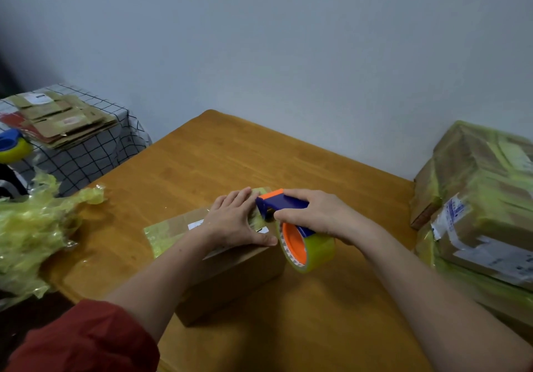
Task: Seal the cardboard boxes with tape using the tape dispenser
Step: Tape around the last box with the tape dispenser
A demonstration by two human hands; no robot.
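— Where's the cardboard box point(230, 279)?
— On the wooden table point(219, 152). The tape dispenser point(284, 201) is at its right edge, blade end pointing away, roll towards the person.
— Hands?
— The right hand point(317, 213) curls round the blue handle; the left hand point(236, 221) presses flat on the box top. The white label point(196, 224) there is unreadable.

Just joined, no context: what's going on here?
A person is taping a cardboard box on the wooden table. The left grip presses flat on the box top, which already carries yellowish tape. The right grip holds the blue-and-orange tape dispenser at the box's far right edge, its tape roll hanging past the side. Taped boxes are stacked at the right.
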